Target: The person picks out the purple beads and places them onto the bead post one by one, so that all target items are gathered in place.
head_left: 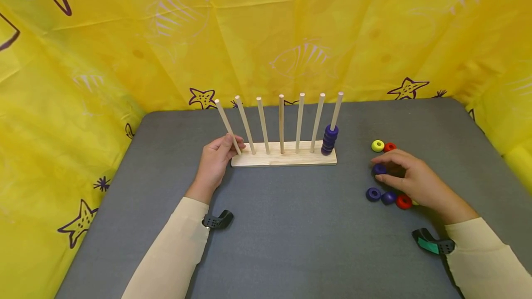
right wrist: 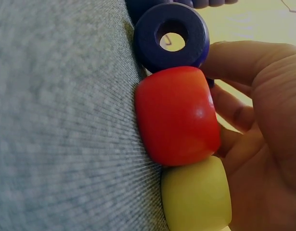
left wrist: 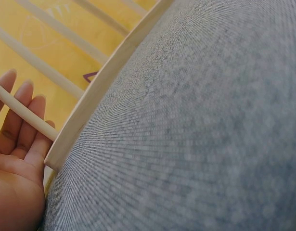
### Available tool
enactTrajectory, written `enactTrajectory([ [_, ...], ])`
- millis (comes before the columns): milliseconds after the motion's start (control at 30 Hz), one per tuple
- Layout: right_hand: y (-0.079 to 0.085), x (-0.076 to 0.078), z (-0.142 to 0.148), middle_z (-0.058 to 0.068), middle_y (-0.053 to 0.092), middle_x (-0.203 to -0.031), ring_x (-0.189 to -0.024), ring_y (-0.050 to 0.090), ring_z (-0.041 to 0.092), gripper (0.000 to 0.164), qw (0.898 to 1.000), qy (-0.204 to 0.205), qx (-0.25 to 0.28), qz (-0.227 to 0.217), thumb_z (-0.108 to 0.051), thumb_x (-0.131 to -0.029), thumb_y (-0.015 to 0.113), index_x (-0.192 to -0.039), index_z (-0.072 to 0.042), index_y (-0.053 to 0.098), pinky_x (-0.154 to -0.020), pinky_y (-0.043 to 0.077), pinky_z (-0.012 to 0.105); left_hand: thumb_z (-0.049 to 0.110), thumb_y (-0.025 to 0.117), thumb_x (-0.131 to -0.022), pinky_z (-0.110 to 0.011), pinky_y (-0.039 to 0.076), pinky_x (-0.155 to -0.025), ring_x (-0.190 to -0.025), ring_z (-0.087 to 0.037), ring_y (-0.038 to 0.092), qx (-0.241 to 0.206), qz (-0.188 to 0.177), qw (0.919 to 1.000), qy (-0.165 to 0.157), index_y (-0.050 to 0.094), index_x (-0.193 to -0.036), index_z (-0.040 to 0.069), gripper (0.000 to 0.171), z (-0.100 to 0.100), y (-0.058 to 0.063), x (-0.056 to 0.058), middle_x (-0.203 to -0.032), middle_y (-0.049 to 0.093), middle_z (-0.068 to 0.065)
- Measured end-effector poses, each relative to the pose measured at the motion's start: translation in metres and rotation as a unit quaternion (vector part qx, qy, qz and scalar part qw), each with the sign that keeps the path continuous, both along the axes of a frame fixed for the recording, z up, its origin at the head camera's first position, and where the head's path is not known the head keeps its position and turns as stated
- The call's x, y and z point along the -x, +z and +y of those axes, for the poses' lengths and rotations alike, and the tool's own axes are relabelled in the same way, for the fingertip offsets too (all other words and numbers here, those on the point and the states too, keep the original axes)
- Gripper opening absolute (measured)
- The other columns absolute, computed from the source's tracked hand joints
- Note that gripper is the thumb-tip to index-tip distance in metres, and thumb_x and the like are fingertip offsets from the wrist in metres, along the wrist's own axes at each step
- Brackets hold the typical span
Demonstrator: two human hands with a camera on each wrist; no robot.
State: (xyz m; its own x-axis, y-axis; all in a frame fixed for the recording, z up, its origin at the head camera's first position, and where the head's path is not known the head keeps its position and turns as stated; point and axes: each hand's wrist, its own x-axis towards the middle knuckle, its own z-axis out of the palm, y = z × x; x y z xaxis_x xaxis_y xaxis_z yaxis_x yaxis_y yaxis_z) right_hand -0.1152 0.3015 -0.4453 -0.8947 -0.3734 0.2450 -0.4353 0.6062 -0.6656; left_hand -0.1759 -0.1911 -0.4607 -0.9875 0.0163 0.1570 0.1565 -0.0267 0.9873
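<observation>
A wooden stand [head_left: 274,159] with a row of upright pegs sits on the table, several blue beads [head_left: 329,140] stacked on its rightmost peg. My left hand [head_left: 216,158] is at the stand's left end. In the left wrist view, its fairly straight fingers [left wrist: 22,130] lie behind the end peg [left wrist: 27,114]; the thumb is out of that view. My right hand [head_left: 415,179] pinches a blue bead [head_left: 379,169] between thumb and fingers. Nearer me lie two blue beads [head_left: 373,194], a red bead [head_left: 403,201] and a partly hidden yellow bead [right wrist: 196,195].
Beyond the right hand lie a yellow bead [head_left: 377,146] and a red bead [head_left: 389,147]. Grey cloth [head_left: 282,225] covers the table. A yellow patterned curtain [head_left: 249,36] hangs behind and along the sides.
</observation>
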Motion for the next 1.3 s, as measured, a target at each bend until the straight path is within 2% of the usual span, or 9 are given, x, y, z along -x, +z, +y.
enactTrajectory([
  [267,-0.003,0.002,-0.002,0.009,0.065,-0.113,-0.091,0.059,0.01,0.045,0.998,-0.013,0.042,0.034,0.021,-0.081,0.085,-0.12,0.0,0.077,-0.082,0.048,0.01,0.031,0.059,-0.115,-0.034,0.058,-0.096,-0.107,-0.026,0.072,0.005,0.0,1.0,0.0,0.073,-0.119,-0.014,0.047,0.0,0.0,0.001,-0.105,0.075,-0.015],
  [600,0.005,0.001,-0.01,0.011,0.065,-0.116,-0.098,0.062,0.004,0.049,0.995,-0.007,0.082,0.06,0.029,-0.077,0.083,-0.118,0.003,0.075,-0.085,0.052,0.01,0.032,0.059,-0.115,-0.034,0.058,-0.095,-0.107,-0.026,0.072,0.001,0.001,1.0,0.0,0.072,-0.119,-0.015,0.049,-0.001,-0.001,0.001,-0.105,0.075,-0.016],
  [900,0.015,-0.002,-0.019,0.01,0.065,-0.114,-0.093,0.061,0.005,0.049,0.994,-0.035,0.076,0.072,0.027,-0.077,0.085,-0.117,0.002,0.075,-0.082,0.051,0.008,0.03,0.058,-0.115,-0.034,0.058,-0.095,-0.107,-0.027,0.073,0.0,0.003,1.0,0.001,0.072,-0.119,-0.015,0.048,-0.001,-0.001,0.001,-0.105,0.076,-0.015],
  [1300,0.034,-0.009,-0.029,0.006,0.067,-0.116,-0.087,0.062,0.007,0.057,0.991,-0.027,0.053,0.116,0.027,-0.073,0.088,-0.12,-0.003,0.078,-0.08,0.051,0.009,0.027,0.056,-0.117,-0.034,0.058,-0.096,-0.107,-0.025,0.073,0.001,-0.004,1.0,-0.001,0.071,-0.119,-0.017,0.047,0.0,0.0,-0.001,-0.105,0.075,-0.015],
])
